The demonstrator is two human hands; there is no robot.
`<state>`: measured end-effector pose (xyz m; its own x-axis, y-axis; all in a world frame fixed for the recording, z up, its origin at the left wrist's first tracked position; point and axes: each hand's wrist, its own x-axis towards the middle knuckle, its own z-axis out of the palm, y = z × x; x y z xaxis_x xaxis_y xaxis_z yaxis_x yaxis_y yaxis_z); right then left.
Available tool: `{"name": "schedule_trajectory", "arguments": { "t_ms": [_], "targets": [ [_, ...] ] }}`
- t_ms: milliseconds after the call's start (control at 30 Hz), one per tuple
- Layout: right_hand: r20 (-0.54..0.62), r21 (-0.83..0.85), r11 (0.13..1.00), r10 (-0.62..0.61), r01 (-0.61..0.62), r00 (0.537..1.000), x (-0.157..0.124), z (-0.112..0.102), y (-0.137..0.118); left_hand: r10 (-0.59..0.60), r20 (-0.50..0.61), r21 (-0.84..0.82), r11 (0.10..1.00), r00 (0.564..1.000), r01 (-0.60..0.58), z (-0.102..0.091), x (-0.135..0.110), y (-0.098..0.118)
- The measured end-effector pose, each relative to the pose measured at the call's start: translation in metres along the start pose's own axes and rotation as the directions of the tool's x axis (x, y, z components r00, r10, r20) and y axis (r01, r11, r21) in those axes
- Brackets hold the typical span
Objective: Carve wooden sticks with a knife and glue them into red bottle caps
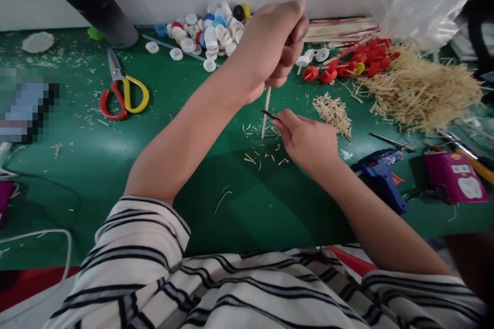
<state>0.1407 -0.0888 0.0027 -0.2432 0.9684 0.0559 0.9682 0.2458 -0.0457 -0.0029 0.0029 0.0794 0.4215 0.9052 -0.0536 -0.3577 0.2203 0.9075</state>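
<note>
My left hand is closed around the upper end of a thin wooden stick, which points down toward the green tabletop. My right hand grips a small dark blade, and its tip crosses the stick partway along. The blade's handle is hidden inside my fingers. Curled wood shavings lie scattered beneath and around the stick's lower end. A small heap of shavings sits to the right, just beyond my right hand.
Bottle caps are piled at the back, with red caps and wooden sticks farther right. Scissors and a black bottle stand left. A blue glue gun, purple box and large shavings pile occupy the right.
</note>
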Motion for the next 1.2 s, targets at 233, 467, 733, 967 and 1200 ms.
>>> {"name": "schedule_trajectory", "arguments": {
  "t_ms": [233, 467, 733, 967, 1200],
  "targets": [
    [0.065, -0.027, 0.999, -0.038, 0.040, 0.997, -0.010, 0.009, 0.003, 0.009, 0.018, 0.025, 1.000, 1.000, -0.009, -0.002, 0.001, 0.000],
    [0.139, -0.057, 0.994, -0.089, 0.098, 0.986, -0.019, 0.022, 0.000, 0.059, 0.077, 0.025, 0.998, 0.995, -0.061, -0.009, -0.001, 0.000],
    [0.033, -0.023, 1.000, -0.004, 0.005, 0.999, -0.003, 0.003, -0.003, -0.025, 0.044, -0.084, 0.996, 0.999, 0.028, -0.005, 0.001, 0.002],
    [0.084, 0.005, 1.000, -0.003, 0.003, 0.996, -0.003, 0.007, -0.002, -0.013, 0.004, -0.008, 1.000, 1.000, 0.013, -0.009, 0.007, -0.001],
    [0.125, -0.036, 0.999, -0.014, 0.019, 0.992, -0.010, 0.011, 0.001, -0.029, 0.009, 0.015, 0.999, 1.000, 0.029, -0.009, 0.006, 0.002]
  ]
}}
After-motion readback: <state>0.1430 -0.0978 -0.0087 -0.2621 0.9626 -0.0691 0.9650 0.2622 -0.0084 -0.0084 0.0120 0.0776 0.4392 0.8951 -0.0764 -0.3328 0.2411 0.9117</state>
